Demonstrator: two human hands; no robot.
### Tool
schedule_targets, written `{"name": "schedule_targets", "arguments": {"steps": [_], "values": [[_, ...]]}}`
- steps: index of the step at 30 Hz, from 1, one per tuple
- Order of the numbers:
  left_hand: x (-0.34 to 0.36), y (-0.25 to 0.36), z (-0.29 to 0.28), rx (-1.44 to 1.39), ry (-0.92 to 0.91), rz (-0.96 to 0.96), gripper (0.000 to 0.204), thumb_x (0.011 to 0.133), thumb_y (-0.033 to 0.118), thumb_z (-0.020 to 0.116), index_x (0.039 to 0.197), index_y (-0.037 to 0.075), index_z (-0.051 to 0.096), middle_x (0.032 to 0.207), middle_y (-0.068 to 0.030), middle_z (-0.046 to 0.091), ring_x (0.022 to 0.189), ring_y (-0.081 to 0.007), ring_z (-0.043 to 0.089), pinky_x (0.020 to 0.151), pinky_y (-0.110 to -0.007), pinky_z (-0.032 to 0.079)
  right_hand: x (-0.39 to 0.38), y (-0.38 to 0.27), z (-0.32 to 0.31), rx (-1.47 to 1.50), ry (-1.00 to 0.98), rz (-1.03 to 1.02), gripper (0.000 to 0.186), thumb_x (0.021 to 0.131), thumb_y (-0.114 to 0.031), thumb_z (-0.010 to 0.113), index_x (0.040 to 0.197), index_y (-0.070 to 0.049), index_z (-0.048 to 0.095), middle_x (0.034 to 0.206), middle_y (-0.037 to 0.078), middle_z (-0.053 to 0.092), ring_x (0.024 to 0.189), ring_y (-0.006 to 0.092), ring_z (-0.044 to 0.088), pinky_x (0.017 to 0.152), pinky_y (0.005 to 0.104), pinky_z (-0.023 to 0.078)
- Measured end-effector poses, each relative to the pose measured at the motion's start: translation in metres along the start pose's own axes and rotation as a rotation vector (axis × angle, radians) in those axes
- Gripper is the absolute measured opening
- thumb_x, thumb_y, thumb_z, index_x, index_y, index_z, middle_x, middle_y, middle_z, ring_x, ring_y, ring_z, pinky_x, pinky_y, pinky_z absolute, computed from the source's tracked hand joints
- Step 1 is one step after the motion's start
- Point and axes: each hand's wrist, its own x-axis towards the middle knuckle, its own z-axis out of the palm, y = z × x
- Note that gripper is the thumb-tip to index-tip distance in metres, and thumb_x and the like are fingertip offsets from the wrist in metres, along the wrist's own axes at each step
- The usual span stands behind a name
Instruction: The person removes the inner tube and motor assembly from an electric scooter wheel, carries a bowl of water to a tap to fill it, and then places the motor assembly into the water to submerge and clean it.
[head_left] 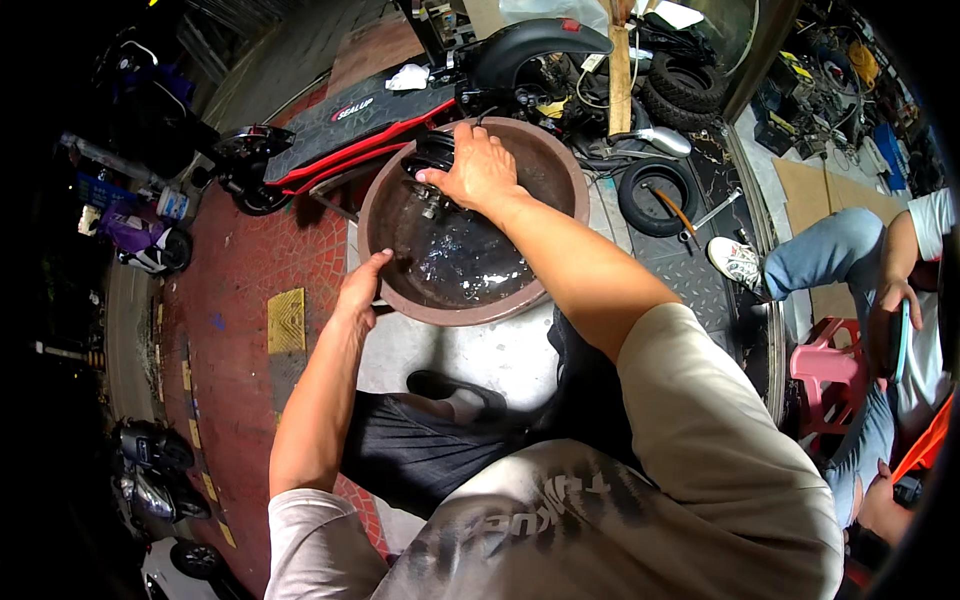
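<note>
In front of me is a round brown basin (573, 222) with dark, glinting water (470, 262) in it. My left hand (362, 290) grips the basin's near left rim, its thumb on top and the fingers mostly hidden beneath. At the basin's far left side, my right hand (480, 172) is closed over a bunched black inner tube (432, 152), thumb and fingers pressing on its loops. Part of the tube lies under the hand and out of sight. Small bubbles or glints show on the water just below the tube.
Beyond the basin lies an electric scooter (375, 122) with a black-and-red deck. To the right are a loose tyre (657, 198), a wrench (712, 214), an orange-handled tool (672, 207) and stacked tyres (684, 85). A seated person (850, 250) and a pink stool (832, 370) are farther right.
</note>
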Motion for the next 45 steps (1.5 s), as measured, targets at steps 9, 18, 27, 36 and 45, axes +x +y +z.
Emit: {"name": "schedule_targets", "arguments": {"steps": [9, 18, 27, 36, 45], "values": [[-0.083, 0.021, 0.037, -0.372, -0.271, -0.258, 0.046, 0.094, 0.041, 0.067, 0.128, 0.01, 0.062, 0.115, -0.0144, 0.073, 0.096, -0.0304, 0.074, 0.067, -0.045, 0.063, 0.006, 0.026, -0.012, 0.095, -0.102, -0.013, 0.095, 0.07, -0.053, 0.091, 0.135, 0.002, 0.051, 0.121, 0.027, 0.07, 0.114, 0.0424, 0.069, 0.1, 0.0483, 0.053], [-0.075, 0.011, 0.035, -0.397, -0.232, -0.216, 0.036, 0.094, 0.031, 0.063, 0.12, 0.007, 0.064, 0.109, -0.012, 0.074, 0.083, -0.0255, 0.073, 0.062, -0.04, 0.061, 0.006, 0.017, -0.008, 0.113, 0.062, -0.007, 0.087, 0.064, -0.055, 0.094, 0.123, -0.001, 0.058, 0.105, 0.023, 0.075, 0.103, 0.0407, 0.073, 0.092, 0.0484, 0.055], [-0.072, -0.001, 0.036, -0.408, -0.158, -0.201, 0.018, 0.079, 0.017, 0.062, 0.095, 0.008, 0.064, 0.089, -0.006, 0.068, 0.074, -0.0206, 0.067, 0.057, -0.035, 0.055, 0.045, 0.046, -0.021, 0.588, 0.29, 0.143, 0.091, 0.06, -0.049, 0.101, 0.116, 0.01, 0.062, 0.103, 0.02, 0.074, 0.091, 0.0252, 0.072, 0.084, 0.0358, 0.058], [-0.082, -0.027, -0.017, -0.488, 0.027, -0.215, 0.017, 0.077, 0.013, 0.066, 0.089, 0.003, 0.066, 0.078, -0.0083, 0.065, 0.058, -0.0207, 0.061, 0.047, -0.032, 0.049, 0.066, 0.072, -0.056, 1.011, 0.362, 0.236, 0.044, 0.08, -0.022, 0.094, 0.105, 0.005, 0.07, 0.094, 0.01, 0.075, 0.075, 0.0159, 0.069, 0.073, 0.0285, 0.056], [-0.117, -0.044, -0.068, -0.61, 0.152, -0.199, 0.008, 0.078, 0.016, 0.064, 0.082, 0.01, 0.061, 0.073, -0.0026, 0.06, 0.059, -0.0186, 0.058, 0.045, -0.032, 0.044, 0.044, 0.062, -0.067, 0.584, 0.161, 0.056, 0.077, 0.07, -0.029, 0.1, 0.123, 0.009, 0.06, 0.109, 0.014, 0.069, 0.092, 0.0199, 0.068, 0.085, 0.0301, 0.055]]}}
